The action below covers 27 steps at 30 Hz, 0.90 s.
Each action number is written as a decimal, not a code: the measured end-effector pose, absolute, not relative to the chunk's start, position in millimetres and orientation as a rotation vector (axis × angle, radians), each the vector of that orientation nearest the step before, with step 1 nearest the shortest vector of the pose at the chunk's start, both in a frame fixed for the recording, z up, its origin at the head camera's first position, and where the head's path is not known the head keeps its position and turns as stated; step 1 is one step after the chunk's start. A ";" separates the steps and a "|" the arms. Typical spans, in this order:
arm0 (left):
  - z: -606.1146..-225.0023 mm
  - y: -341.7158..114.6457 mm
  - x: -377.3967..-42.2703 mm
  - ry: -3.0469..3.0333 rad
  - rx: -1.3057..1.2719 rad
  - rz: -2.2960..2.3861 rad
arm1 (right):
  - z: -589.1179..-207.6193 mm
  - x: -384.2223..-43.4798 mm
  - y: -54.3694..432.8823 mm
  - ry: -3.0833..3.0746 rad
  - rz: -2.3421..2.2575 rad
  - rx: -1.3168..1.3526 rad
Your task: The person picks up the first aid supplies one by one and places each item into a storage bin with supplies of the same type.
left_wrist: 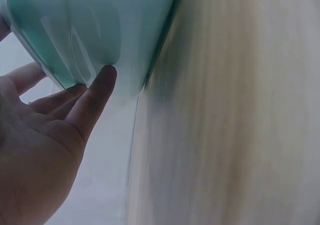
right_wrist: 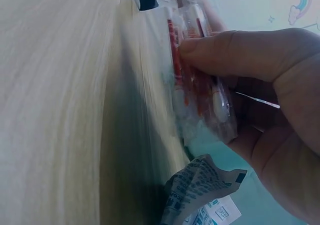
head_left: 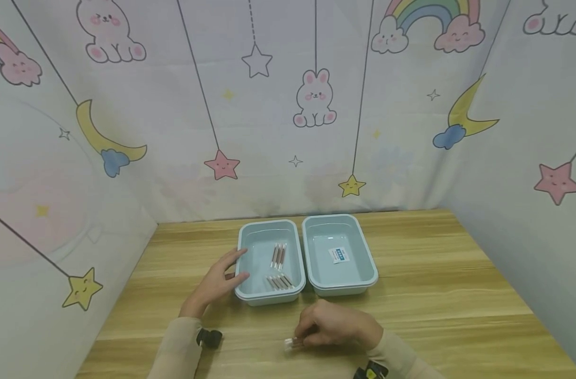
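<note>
left hand (head_left: 215, 282), fingers extended, touches a blue tray (head_left: 256, 247), perhaps steadying it; right hand (head_left: 332, 322) pinches a clear packet (right_wrist: 197, 92).

Right hand (right_wrist: 299, 97) pinches clear packet (right_wrist: 227, 127) of reddish sticks (right_wrist: 175, 57); printed wrapper (right_wrist: 197, 182) nearby; wooden tabletop (right_wrist: 55, 110) alongside

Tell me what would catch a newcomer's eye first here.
Probably the pastel cartoon backdrop behind the table. Then the pale blue left bin, touched by the left hand and holding two groups of white-tipped sticks, and the matching right bin beside it with a printed packet. In front, the right hand holds a clear packet of reddish sticks.
</note>
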<state>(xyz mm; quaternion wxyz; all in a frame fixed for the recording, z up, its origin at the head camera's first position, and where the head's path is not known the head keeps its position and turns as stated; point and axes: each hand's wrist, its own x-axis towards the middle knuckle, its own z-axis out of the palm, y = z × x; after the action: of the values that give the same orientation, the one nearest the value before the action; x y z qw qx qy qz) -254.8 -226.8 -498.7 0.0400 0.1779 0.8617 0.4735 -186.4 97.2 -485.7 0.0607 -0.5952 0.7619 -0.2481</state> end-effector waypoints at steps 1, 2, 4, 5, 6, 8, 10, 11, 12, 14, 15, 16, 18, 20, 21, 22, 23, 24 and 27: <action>-498.5 -226.6 -255.0 2.640 0.547 1.454 | -485.3 -186.3 97.2 2.310 -0.760 -1.802; -498.7 -226.6 -255.2 2.639 0.550 1.458 | -485.0 -186.2 97.2 2.315 -0.766 -1.804; -499.1 -226.7 -255.6 2.637 0.555 1.466 | -484.2 -185.9 96.9 2.318 -0.777 -1.808; -499.5 -226.9 -255.7 2.638 0.559 1.468 | -484.2 -185.9 96.8 2.319 -0.780 -1.812; -499.8 -226.9 -255.8 2.640 0.560 1.467 | -484.3 -186.0 96.8 2.318 -0.783 -1.814; -500.6 -227.2 -255.9 2.642 0.563 1.467 | -484.0 -186.2 96.9 2.323 -0.782 -1.836; -501.0 -227.2 -256.0 2.644 0.565 1.466 | -483.6 -186.5 97.3 2.334 -0.779 -1.864; -501.1 -227.3 -256.1 2.645 0.565 1.464 | -483.4 -186.7 97.6 2.341 -0.779 -1.875; -501.2 -227.4 -256.1 2.645 0.565 1.461 | -482.8 -186.8 97.9 2.348 -0.781 -1.884; -501.4 -227.5 -256.1 2.642 0.566 1.462 | -481.6 -187.2 98.5 2.359 -0.804 -1.894; -501.5 -227.5 -256.1 2.641 0.566 1.462 | -481.3 -187.3 98.8 2.355 -0.834 -1.883; -501.5 -227.5 -256.0 2.640 0.567 1.461 | -480.9 -187.4 98.9 2.358 -0.860 -1.882; -501.6 -227.6 -255.9 2.641 0.566 1.459 | -480.4 -187.3 98.7 2.367 -0.933 -1.877; -501.7 -227.3 -255.9 2.643 0.568 1.458 | -479.8 -186.9 98.2 2.375 -1.019 -1.863; -501.7 -227.1 -255.8 2.644 0.568 1.456 | -479.2 -186.5 98.0 2.379 -1.058 -1.858; -501.6 -227.1 -255.8 2.644 0.568 1.457 | -478.6 -186.2 97.7 2.393 -1.084 -1.859; -501.6 -227.0 -255.8 2.645 0.566 1.456 | -478.0 -185.7 97.5 2.399 -1.115 -1.847; -501.5 -226.9 -255.8 2.645 0.564 1.458 | -477.2 -185.3 97.3 2.402 -1.142 -1.832; -501.3 -226.9 -255.9 2.644 0.558 1.459 | -475.5 -184.8 97.3 2.423 -1.180 -1.818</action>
<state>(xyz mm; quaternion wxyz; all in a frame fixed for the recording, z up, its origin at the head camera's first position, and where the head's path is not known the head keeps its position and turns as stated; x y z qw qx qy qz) -255.9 -226.9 -501.3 0.0351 0.1817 0.8604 0.4748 -184.8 97.3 -475.5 -0.0544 -0.5583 0.7442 -0.3626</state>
